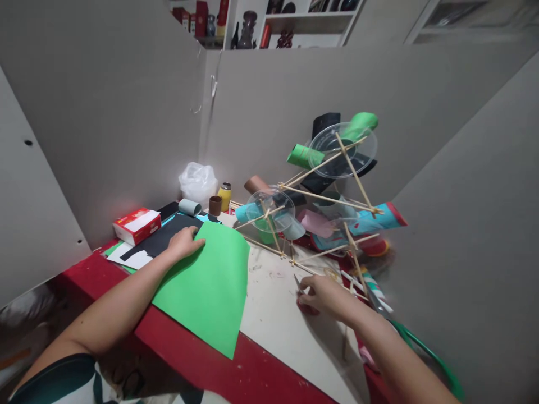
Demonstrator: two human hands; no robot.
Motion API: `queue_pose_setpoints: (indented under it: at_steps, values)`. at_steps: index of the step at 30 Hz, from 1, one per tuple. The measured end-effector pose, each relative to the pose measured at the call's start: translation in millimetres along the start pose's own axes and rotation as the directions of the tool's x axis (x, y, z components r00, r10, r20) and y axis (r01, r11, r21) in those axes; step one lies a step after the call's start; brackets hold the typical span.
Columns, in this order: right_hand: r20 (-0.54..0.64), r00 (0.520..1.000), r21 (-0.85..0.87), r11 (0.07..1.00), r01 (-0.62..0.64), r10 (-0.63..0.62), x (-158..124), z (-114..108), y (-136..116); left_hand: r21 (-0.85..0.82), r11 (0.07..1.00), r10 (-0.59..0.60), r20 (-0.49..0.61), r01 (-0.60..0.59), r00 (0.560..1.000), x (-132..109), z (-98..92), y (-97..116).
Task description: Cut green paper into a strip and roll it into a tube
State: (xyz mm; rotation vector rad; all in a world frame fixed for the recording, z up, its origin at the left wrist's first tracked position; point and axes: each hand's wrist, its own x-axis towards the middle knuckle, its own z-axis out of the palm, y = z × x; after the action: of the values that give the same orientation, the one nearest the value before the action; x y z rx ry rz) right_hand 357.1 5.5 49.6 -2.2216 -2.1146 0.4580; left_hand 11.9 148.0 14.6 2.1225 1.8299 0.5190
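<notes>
A large green paper sheet (210, 280) lies at a slant over the table's front edge, its right side curling up. My left hand (184, 245) grips its upper left edge, thumb on top and the other fingers partly hidden. Over the white board (273, 314), my right hand (324, 293) is closed around small scissors (298, 284); their metal tip points up and left, and a red handle shows below my fingers. Behind that hand stands a stick frame (314, 195) with clear plastic discs (343, 148) and coloured paper tubes (305, 156).
A red tissue box (137, 225), black paper (162, 238), a grey tube (189, 207), a brown roll (215, 205), a yellow jar (225, 195) and a white plastic bag (197, 182) are at the back left. A green curved handle (433, 350) lies right of my right forearm. Walls enclose the table.
</notes>
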Motion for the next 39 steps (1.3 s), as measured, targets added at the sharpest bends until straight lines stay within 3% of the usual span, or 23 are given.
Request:
queue_pose_setpoints:
  at_steps: [6,12,15,19,25,31,35,39]
  values:
    - [-0.079,0.984,0.254,0.951,0.175,-0.16,7.0,24.5,-54.1,-0.086,0.993,-0.078,0.098,0.086,0.992,16.3,-4.5,0.6]
    - [-0.202,0.966,0.419,0.877,0.233,-0.161,24.4,50.1,-88.6,-0.322,0.936,-0.07,0.227,0.142,0.971,24.3,-7.8,3.8]
    - [-0.217,0.969,0.582,0.783,0.222,-0.113,33.7,56.6,-91.6,-0.536,0.83,0.016,0.298,0.153,0.954,22.1,-12.7,0.6]
    - [-0.166,0.986,0.809,0.574,0.124,0.02,39.6,61.8,-93.6,-0.764,0.625,0.113,0.289,0.158,0.951,13.5,-21.7,-1.1]
    - [-0.133,0.977,0.943,0.323,0.074,0.166,39.8,54.6,-89.6,-0.893,0.416,0.227,0.287,0.174,0.931,6.8,-31.8,14.5]
    - [-0.179,0.946,0.97,0.212,0.123,0.272,40.7,47.9,-71.9,-0.913,0.35,0.276,0.312,0.208,0.909,9.1,-33.9,36.7]
    - [-0.104,0.985,0.989,0.118,0.088,0.138,33.0,47.9,-68.7,-0.908,0.357,0.283,0.327,0.218,0.902,13.6,-30.1,43.9]
    - [-0.073,0.996,0.992,0.11,0.066,0.057,27.0,49.0,-66.9,-0.888,0.404,0.259,0.341,0.22,0.904,16.6,-13.9,44.0]
